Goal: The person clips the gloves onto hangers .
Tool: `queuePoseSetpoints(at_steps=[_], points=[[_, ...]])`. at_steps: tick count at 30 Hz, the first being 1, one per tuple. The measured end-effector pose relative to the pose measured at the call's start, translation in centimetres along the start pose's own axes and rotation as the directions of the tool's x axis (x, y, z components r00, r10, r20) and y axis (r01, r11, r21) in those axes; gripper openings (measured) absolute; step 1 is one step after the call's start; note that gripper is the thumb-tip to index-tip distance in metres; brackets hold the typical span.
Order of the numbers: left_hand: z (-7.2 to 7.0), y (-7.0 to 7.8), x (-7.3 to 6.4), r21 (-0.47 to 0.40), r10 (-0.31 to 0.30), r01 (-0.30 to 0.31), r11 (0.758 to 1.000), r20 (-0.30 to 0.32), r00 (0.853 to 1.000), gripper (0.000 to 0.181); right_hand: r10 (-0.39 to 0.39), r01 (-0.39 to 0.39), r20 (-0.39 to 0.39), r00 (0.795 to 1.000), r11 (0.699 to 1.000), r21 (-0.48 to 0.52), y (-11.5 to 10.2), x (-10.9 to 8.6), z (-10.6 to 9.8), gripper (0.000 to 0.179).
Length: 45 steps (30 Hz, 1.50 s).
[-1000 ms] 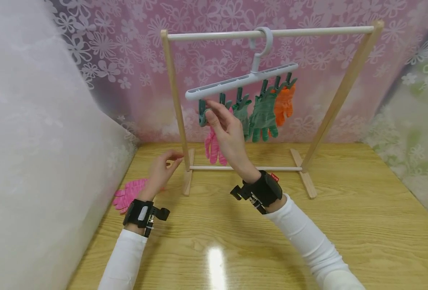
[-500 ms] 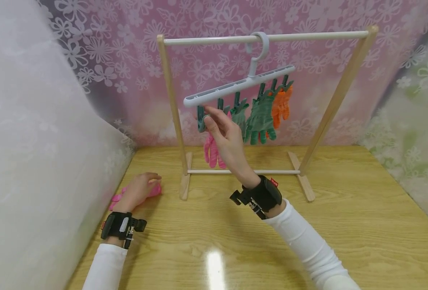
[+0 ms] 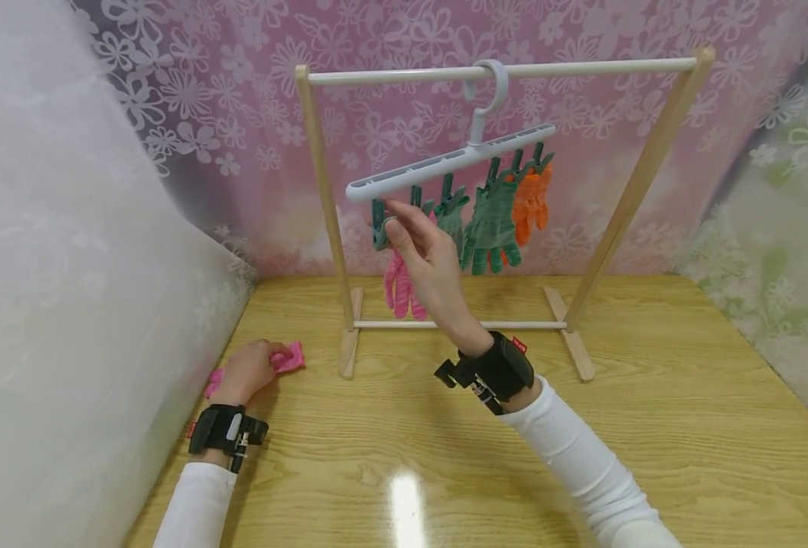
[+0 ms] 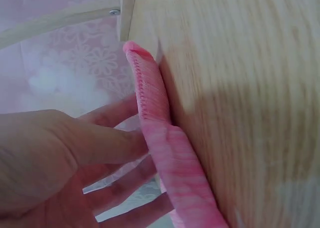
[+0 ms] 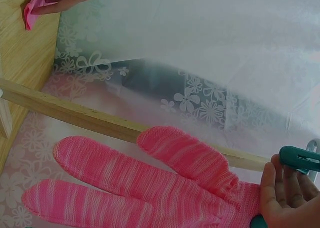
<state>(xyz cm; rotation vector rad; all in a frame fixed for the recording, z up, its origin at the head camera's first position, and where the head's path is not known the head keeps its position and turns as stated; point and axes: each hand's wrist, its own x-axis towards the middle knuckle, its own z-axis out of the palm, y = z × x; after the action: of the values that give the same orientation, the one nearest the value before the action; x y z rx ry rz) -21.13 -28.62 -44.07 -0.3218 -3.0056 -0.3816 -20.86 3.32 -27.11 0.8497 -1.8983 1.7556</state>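
Observation:
My left hand (image 3: pixel 245 371) is low at the left, its thumb and fingers pinching a pink knitted glove (image 3: pixel 293 356) that lies on the table. In the left wrist view the thumb meets the glove's folded edge (image 4: pixel 175 163), and the fingers pass partly behind it. Up at the hanger, my right hand (image 3: pixel 434 268) pinches the dark green clip (image 3: pixel 379 223) at its left end; nothing is seen in that clip's jaws. Beside this hand hangs another pink glove (image 5: pixel 150 188), partly hidden by the hand in the head view.
The grey hanger (image 3: pixel 411 173) hooks over the white rod (image 3: pixel 602 68) of a wooden rack (image 3: pixel 325 175). Green gloves (image 3: pixel 491 224) and an orange glove (image 3: pixel 532 202) hang from further clips. A pale sheet (image 3: pixel 68 304) borders the table (image 3: pixel 404 426) at the left.
My left hand has moved from beside the rack's left post down and left onto the pink glove, and now pinches it. The right hand stays on the clip.

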Motion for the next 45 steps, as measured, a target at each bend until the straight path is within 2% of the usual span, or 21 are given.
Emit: queuePoseSetpoints(at_steps=[5, 10, 13, 18, 26, 30, 39, 45], points=[[-0.1, -0.1, -0.2, -0.032, 0.007, -0.007, 0.999, -0.007, 1.0, 0.034, -0.018, 0.018, -0.007, 1.0, 1.0, 0.001, 0.1, 0.0, 0.0, 0.037], [-0.3, 0.3, -0.3, -0.046, -0.02, 0.022, 0.999, 0.05, 0.999, 0.036, -0.017, 0.017, 0.001, 1.0, 1.0, -0.001, 0.1, 0.0, 0.0, 0.039], [-0.2, 0.6, -0.7, -0.07, 0.005, 0.0, 0.998, 0.077, 0.997, 0.034, -0.012, 0.012, 0.004, 1.0, 1.0, 0.004, 0.2, 0.0, 0.0, 0.042], [0.1, 1.5, -1.9, -0.137, 0.037, -0.026, 0.99, 0.084, 0.996, 0.033, -0.004, 0.004, 0.005, 1.0, 1.0, 0.001, 0.1, 0.0, 0.1, 0.041], [0.6, 3.8, -3.7, -0.185, 0.044, -0.021, 0.983, 0.126, 0.991, 0.034, -0.008, 0.008, -0.005, 1.0, 1.0, 0.022, 0.1, 0.1, 0.2, 0.036], [0.9, 4.9, -4.2, -0.19, 0.043, -0.018, 0.982, 0.126, 0.991, 0.033, -0.005, 0.005, -0.008, 1.0, 1.0, 0.03, 0.0, 0.1, 0.2, 0.036], [2.5, 7.0, -4.9, -0.21, 0.058, -0.035, 0.977, 0.104, 0.993, 0.039, 0.013, -0.013, -0.003, 1.0, 0.999, 0.039, 0.1, 0.1, 0.3, 0.036], [2.8, 9.5, -5.1, -0.205, 0.076, -0.05, 0.977, 0.121, 0.99, 0.042, 0.015, -0.015, -0.002, 1.0, 0.999, 0.034, 0.0, 0.2, 0.3, 0.036]])
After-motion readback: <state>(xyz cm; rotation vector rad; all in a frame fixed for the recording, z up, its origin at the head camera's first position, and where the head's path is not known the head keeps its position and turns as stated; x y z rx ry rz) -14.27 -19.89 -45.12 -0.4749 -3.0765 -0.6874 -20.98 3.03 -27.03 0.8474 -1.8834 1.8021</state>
